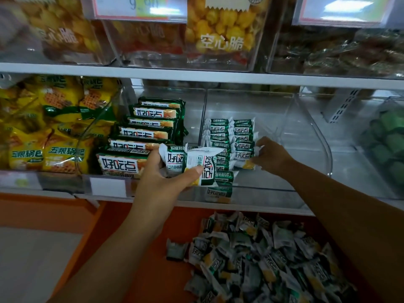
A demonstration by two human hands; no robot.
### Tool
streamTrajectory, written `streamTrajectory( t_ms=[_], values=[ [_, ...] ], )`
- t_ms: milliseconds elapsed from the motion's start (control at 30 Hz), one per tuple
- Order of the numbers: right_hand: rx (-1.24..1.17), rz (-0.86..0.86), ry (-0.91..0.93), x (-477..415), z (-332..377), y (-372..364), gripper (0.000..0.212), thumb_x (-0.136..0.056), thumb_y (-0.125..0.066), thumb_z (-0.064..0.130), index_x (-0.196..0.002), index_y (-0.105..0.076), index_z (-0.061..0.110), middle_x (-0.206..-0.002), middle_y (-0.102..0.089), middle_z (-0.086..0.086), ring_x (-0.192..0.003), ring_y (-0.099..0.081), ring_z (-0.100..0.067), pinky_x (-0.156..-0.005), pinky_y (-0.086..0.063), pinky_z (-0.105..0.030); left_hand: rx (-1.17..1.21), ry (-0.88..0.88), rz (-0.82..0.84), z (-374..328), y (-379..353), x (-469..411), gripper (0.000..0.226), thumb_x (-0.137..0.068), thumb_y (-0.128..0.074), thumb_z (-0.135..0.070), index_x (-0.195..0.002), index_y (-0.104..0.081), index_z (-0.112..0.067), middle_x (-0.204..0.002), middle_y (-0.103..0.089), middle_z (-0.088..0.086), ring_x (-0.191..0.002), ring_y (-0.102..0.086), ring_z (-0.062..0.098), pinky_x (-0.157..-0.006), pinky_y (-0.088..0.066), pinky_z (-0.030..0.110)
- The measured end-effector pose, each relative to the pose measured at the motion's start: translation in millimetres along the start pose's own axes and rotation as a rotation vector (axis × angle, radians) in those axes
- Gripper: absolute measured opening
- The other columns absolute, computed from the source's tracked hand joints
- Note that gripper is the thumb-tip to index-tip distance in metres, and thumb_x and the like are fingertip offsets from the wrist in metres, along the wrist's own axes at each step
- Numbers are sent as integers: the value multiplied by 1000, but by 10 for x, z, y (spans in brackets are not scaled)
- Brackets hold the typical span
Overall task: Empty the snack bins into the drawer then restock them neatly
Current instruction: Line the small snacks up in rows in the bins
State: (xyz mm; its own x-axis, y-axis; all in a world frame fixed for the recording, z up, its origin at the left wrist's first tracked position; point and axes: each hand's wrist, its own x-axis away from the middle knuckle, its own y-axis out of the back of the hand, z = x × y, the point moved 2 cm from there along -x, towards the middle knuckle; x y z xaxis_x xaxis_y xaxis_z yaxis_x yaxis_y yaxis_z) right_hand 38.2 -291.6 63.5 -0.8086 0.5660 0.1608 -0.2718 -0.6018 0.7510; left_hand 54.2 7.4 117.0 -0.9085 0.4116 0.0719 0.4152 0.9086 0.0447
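My left hand (168, 173) grips two small green-and-white snack packets (192, 164) in front of the clear middle bin (262, 189). Inside that bin, small packets stand in two neat rows (231, 138). My right hand (271, 156) reaches into the bin and pinches the front packet (246, 159) of the right-hand row. Below the shelf, the open orange drawer (153, 248) holds a loose heap of the same small packets (262, 259).
Left of the middle bin stands a row of larger green packs (140, 136), then yellow snack bags (50, 127). A clear bin (317, 132) lies to the right, with green packets (387, 145) beyond it. The upper shelf carries clear bins of yellow snacks (218, 29).
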Motion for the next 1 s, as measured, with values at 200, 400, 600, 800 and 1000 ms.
streamTrajectory(
  t_ms=[200,400,600,800,1000],
  values=[
    [1,-17,46,6,1,-46,45,-82,-71,15,-118,-44,17,-87,-62,-11,-66,-58,-22,-60,-49,-30,-35,18,-14,8,12,-14,132,-36,-79,-69,-151,-23,-36,-162,-17,-6,-142,-35,28,-105,-43,52],
    [154,-9,131,76,23,-38,46,-81,-75,31,-116,-45,26,-108,-57,-15,-77,-59,-25,-66,-45,-29,-33,-7,-12,-12,-2,-12,131,-36,-83,-76,-149,-26,-41,-160,-22,-12,-142,-35,25,-104,-44,52],
    [15,-202,318,782,461,172,37,-91,-57,46,-123,-54,28,-112,-58,0,-97,-59,-12,-81,-47,-22,-35,-41,-10,-91,-61,16,116,-56,-75,-54,-154,-17,-34,-161,-19,-8,-146,-24,19,-112,-36,49],
    [-417,185,316,1556,784,-104,42,-81,-58,53,-120,-49,38,-109,-61,13,-99,-59,2,-75,-45,-7,-8,-83,-2,-116,-135,126,80,-72,-77,-43,-140,-36,-35,-127,-41,-25,-126,-33,6,-102,-38,30],
    [-526,196,210,1496,768,-44,18,-88,-66,32,-97,-60,17,-94,-63,2,-86,-66,-12,-82,-57,-28,2,-77,3,-170,-116,161,106,-58,-79,-62,-148,-32,-32,-143,-34,-19,-130,-34,6,-107,-38,39]
  ],
)
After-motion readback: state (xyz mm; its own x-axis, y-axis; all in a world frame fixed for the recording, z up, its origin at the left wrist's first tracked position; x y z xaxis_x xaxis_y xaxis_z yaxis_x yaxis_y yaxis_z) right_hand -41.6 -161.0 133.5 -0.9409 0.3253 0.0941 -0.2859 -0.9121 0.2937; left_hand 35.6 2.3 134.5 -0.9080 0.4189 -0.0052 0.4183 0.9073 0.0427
